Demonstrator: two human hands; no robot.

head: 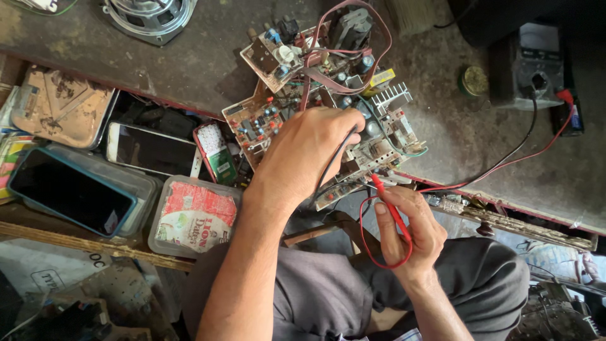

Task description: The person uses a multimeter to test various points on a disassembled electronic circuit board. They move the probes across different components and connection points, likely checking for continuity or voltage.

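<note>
At the bench's left edge, below your left forearm, sits a clear tub holding a red-and-white printed packet (194, 218), beside a small red-and-green card (214, 151). Your right hand (407, 233) pinches the red probe (388, 202), its long axis slanting up-left, tip on the circuit board (278, 120). Your left hand (309, 148) is closed on the black probe lead (334, 161) over the board.

Soft, even daylight, moderately bright, no hard shadows. Faint shade falls under the left hand (307, 148) onto the circuit board (328, 120) just beyond its fingers. Mild glare on the phone screens (151, 150) well left of the fingers. Sharp focus around both hands; right hand (404, 230) crisp. Corners dim, slight wide-angle stretch at edges.
</note>
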